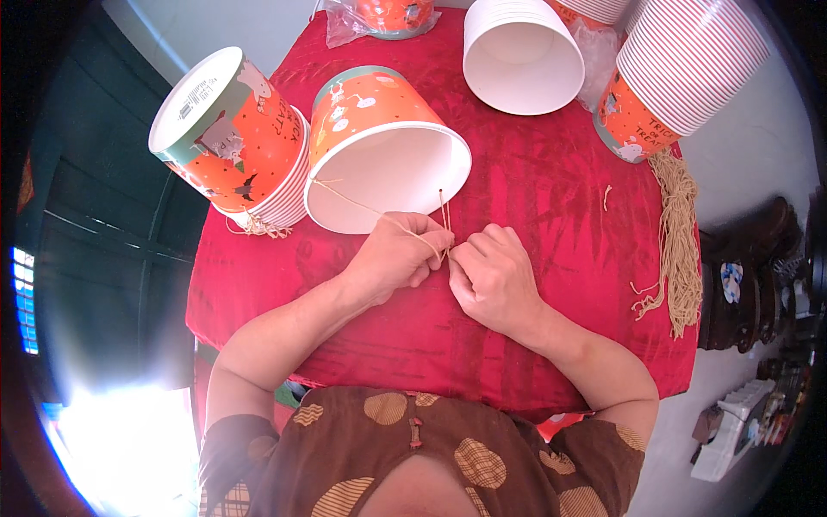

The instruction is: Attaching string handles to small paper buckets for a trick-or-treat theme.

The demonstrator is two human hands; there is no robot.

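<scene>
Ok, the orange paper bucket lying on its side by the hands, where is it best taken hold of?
Probably at the white rim of the orange paper bucket lying on its side, coming from the person's side. Its open mouth faces the hands, so the near edge is exposed, while the outer wall is wide and rounded. Keep clear of the tan string running from the rim to the left hand and right hand.

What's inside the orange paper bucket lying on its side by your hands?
The orange paper bucket shows a bare white inner wall; nothing else is visible inside. A tan string crosses its rim toward the left hand and right hand. Its far bottom is hidden.
</scene>
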